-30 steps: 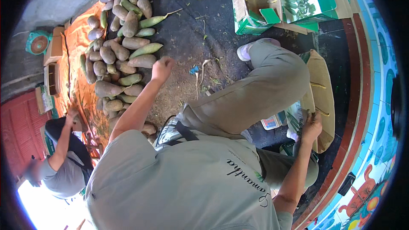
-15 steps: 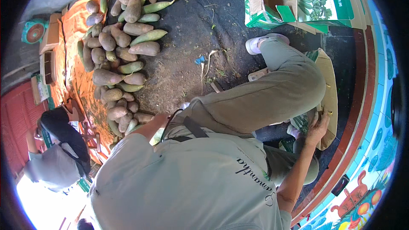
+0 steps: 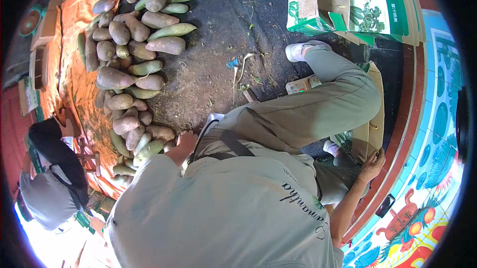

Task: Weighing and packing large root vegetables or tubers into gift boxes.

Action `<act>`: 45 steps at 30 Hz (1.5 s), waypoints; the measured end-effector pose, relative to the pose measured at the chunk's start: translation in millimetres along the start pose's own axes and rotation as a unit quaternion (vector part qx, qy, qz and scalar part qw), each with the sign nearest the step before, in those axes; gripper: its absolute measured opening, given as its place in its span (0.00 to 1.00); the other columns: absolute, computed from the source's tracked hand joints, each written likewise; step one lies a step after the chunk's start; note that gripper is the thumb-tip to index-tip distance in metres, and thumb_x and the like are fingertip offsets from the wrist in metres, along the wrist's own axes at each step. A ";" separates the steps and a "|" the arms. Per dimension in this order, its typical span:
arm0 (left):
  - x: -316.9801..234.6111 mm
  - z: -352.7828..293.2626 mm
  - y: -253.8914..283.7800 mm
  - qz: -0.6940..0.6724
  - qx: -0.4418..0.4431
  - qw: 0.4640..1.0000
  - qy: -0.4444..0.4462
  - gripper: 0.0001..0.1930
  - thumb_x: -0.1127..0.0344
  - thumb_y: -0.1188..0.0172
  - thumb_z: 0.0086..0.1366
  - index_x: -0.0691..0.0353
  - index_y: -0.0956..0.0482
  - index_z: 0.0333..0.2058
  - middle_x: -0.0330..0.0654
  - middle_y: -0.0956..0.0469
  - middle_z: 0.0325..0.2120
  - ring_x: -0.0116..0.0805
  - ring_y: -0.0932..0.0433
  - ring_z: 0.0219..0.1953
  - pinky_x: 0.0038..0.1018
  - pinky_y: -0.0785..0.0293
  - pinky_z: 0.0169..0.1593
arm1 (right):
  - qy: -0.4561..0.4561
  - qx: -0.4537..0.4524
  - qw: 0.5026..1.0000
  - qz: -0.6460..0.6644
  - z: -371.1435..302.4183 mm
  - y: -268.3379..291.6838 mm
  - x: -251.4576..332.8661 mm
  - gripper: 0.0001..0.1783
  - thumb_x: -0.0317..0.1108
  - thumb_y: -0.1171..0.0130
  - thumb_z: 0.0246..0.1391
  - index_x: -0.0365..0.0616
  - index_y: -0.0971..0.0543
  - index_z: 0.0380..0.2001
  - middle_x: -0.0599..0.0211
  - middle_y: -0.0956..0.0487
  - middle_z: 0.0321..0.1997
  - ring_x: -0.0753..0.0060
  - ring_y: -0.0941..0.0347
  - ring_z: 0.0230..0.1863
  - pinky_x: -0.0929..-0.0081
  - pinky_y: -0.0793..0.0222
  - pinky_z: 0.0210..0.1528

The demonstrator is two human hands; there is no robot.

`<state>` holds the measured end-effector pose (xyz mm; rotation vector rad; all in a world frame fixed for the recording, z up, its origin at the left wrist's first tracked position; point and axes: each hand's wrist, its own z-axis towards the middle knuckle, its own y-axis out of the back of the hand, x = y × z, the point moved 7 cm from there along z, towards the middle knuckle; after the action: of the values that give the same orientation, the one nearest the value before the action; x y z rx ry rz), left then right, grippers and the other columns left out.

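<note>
My left hand (image 3: 187,142) is low beside the near end of a heap of large radishes (image 3: 119,101), some reddish-brown and some green. It is closest to a reddish one; my forearm and shirt partly hide its fingers. At the near edge of an open cardboard box (image 3: 368,136), beside my bent leg, my right hand (image 3: 372,164) has its fingers bunched together. Whether they pinch the box edge or something small cannot be made out. My legs cover part of this box.
An orange sheet (image 3: 69,69) lies under the heap. Far right stands a green-and-white carton (image 3: 370,7) beside stacked cardboard. A wooden piece (image 3: 250,95) and a blue scrap (image 3: 232,63) lie on dirty dark ground. Another person (image 3: 54,188) sits at left; a painted wall (image 3: 432,168) is at right.
My right hand has moved down along the box to its near edge, its fingers drawing together. My left hand stays near the heap. The whole view has shifted slightly.
</note>
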<state>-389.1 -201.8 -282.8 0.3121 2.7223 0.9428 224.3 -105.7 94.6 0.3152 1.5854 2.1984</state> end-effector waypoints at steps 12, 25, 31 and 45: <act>57.0 21.2 -58.1 -0.064 0.241 0.965 0.081 0.21 0.52 0.44 0.53 0.59 0.20 0.40 0.51 0.23 0.40 0.47 0.23 0.44 0.41 0.27 0.45 | 0.081 -0.009 0.996 0.034 21.0 1.1 37.6 0.13 0.29 0.49 0.55 0.42 0.27 0.44 0.56 0.26 0.43 0.53 0.28 0.44 0.65 0.31 0.44; 62.1 88.8 241.9 -0.178 -0.152 0.957 0.172 0.22 0.55 0.36 0.50 0.61 0.28 0.41 0.53 0.23 0.39 0.49 0.24 0.43 0.38 0.27 0.45 | 0.087 -0.018 0.993 0.082 27.0 -18.6 28.6 0.12 0.27 0.49 0.53 0.42 0.27 0.42 0.56 0.26 0.40 0.52 0.28 0.41 0.64 0.32 0.42; 46.0 135.7 278.4 -0.239 -0.203 0.931 0.184 0.25 0.56 0.35 0.50 0.63 0.32 0.43 0.54 0.23 0.38 0.49 0.24 0.44 0.38 0.28 0.46 | 0.058 0.025 0.989 0.132 16.4 -28.0 31.0 0.12 0.27 0.48 0.53 0.41 0.27 0.42 0.52 0.27 0.38 0.48 0.29 0.40 0.61 0.32 0.41; 17.0 130.2 350.6 -0.564 -0.277 0.770 0.107 0.15 0.67 0.41 0.58 0.72 0.29 0.39 0.46 0.23 0.26 0.30 0.22 0.22 0.24 0.24 0.24 | 0.000 0.200 0.973 0.115 16.8 -67.9 23.6 0.19 0.34 0.43 0.49 0.40 0.29 0.46 0.46 0.26 0.41 0.43 0.29 0.42 0.57 0.33 0.43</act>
<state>-324.3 147.3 -164.4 -1.4275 1.9575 1.2527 223.4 -62.5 34.8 0.6451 2.0817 2.0177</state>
